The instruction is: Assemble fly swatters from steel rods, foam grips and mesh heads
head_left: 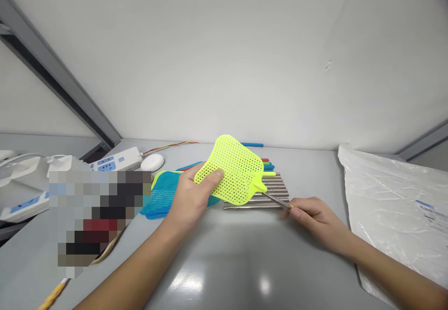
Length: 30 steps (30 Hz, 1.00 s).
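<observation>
A yellow-green perforated fly swatter head (235,168) is pinched in my left hand (196,191), the thumb lying on its face. Its narrow neck points right and down. My right hand (308,214) grips a thin metal rod (278,200) near its lower end; the rod's upper end meets the neck, and how deep it sits I cannot tell. Behind them lies a row of metal rods (276,185) on the table. Blue swatter heads (163,193) are stacked left of my left hand, with a yellow-green edge showing among them.
Coloured handles (269,167) lie beyond the rods. On the left are a power strip (117,159), a round white device (152,162) and a pixelated patch. A white plastic bag (395,212) covers the table's right side. A grey wall (238,67) stands behind.
</observation>
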Tool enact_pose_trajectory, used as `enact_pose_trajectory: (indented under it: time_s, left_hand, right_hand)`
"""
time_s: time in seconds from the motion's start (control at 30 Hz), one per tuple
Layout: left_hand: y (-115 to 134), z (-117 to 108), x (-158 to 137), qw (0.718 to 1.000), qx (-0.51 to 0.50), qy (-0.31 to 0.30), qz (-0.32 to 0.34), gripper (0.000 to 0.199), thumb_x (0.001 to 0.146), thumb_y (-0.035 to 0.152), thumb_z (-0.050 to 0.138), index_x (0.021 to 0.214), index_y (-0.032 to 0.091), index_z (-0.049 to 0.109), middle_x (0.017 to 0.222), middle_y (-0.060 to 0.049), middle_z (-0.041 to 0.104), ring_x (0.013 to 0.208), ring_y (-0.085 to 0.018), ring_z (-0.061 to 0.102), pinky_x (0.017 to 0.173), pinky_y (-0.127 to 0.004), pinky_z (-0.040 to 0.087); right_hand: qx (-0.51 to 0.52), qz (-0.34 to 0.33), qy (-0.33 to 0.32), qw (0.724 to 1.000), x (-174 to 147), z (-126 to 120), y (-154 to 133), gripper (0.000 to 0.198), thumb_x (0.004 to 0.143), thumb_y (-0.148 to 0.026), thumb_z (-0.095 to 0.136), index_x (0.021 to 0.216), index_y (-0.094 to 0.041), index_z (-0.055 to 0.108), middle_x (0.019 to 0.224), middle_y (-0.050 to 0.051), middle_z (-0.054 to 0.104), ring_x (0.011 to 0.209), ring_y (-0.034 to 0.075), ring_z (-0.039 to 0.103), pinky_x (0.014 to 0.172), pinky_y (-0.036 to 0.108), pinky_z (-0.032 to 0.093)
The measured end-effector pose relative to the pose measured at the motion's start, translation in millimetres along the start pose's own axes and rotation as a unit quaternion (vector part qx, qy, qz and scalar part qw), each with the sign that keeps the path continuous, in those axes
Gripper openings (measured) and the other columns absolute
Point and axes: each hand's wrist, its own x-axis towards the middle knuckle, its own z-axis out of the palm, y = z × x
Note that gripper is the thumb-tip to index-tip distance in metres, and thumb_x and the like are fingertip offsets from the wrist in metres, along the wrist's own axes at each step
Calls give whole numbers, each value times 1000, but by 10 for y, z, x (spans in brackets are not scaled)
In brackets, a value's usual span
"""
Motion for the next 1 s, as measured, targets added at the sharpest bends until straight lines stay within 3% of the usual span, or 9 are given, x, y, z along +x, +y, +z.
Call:
enact_pose_trajectory:
  time_s: [0.3, 0.7, 1.0]
  left_hand:
    - [16, -4, 22, 1000, 3, 11, 6, 33, 74, 38, 69, 96, 14, 70, 89, -8, 72, 76, -23, 64, 66, -30, 49]
    - [-16, -32, 30, 1000, 8, 0, 4, 30, 76, 37, 68, 95, 14, 70, 85, -6, 70, 75, -21, 62, 68, -29, 48]
    - [-16, -47, 25, 1000, 17, -10, 2, 29, 76, 37, 68, 93, 14, 70, 86, -7, 70, 74, -21, 62, 66, -29, 48]
  right_hand:
    - [-13, 8, 15, 1000, -2, 0, -10, 41, 94, -48, 41, 81, -20, 68, 59, -2, 49, 55, 11, 40, 54, 24, 29]
    - [-15, 7, 9, 1000, 2, -1, 9, 40, 95, -46, 41, 82, -20, 68, 69, 0, 59, 61, 12, 45, 57, 24, 33]
    - [-2, 11, -1, 1000, -1, -6, -9, 39, 95, -45, 41, 81, -19, 66, 66, -1, 54, 60, 11, 43, 57, 24, 31]
